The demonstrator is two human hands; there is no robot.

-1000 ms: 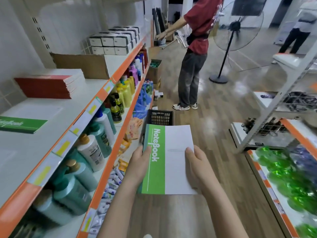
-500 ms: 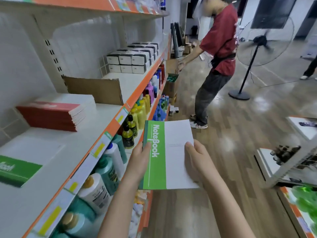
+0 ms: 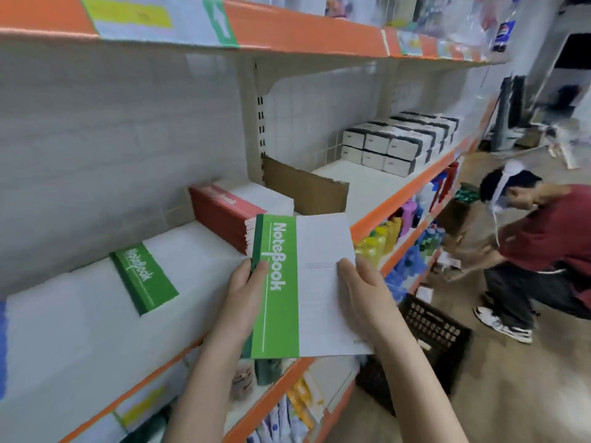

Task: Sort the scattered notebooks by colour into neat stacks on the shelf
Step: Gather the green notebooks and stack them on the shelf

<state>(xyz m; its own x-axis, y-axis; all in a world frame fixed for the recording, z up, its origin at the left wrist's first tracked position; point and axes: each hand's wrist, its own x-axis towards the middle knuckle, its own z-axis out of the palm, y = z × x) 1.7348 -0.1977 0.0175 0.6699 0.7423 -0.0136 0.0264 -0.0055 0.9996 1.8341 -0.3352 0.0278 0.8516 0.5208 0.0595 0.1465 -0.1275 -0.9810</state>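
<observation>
Green-spined notebooks (image 3: 287, 282) sit gripped by both hands, left hand (image 3: 246, 292) curled round the spine, right hand (image 3: 361, 289) pinching the opposite edge, over the shelf's (image 3: 80, 330) front edge, with the green notebook (image 3: 144, 276) lying leftward, nearer the left hand.

head-worn view, near shelf (image 3: 80, 330)

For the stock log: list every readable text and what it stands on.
"NoteBook": green-and-white notebook held by left hand and right hand.
"NoteBook": green notebook lying flat on the shelf.
Red notebook stack: lettering blurred.
Orange shelf-edge labels: unreadable.
</observation>
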